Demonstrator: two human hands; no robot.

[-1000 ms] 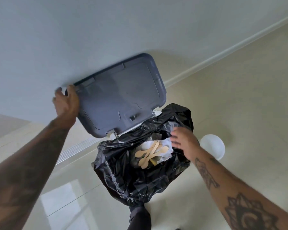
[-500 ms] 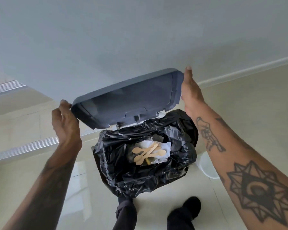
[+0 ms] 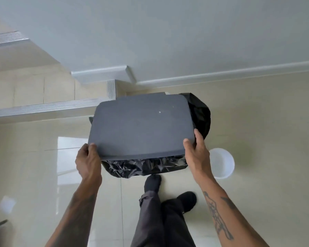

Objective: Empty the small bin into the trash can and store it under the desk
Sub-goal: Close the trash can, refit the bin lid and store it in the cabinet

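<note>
The trash can stands on the floor against the wall, its grey lid [image 3: 141, 125] lowered almost flat over the opening. A black liner bag [image 3: 144, 166] bulges out under the lid's front edge and at its right side. My left hand [image 3: 87, 161] grips the lid's near left corner. My right hand [image 3: 196, 150] grips its near right corner. The inside of the can is hidden by the lid. The small white bin [image 3: 221, 163] stands upright on the floor just right of the can, beside my right wrist.
My feet in dark shoes [image 3: 185, 200] and grey trousers stand right in front of the can. A white skirting board [image 3: 221, 73] runs along the wall behind. A metal door track [image 3: 43, 107] crosses the tiled floor at the left.
The lid has come down from raised to nearly closed, hiding the wooden spoons and paper inside. Both hands moved from the lid's far edges to its near corners.
</note>
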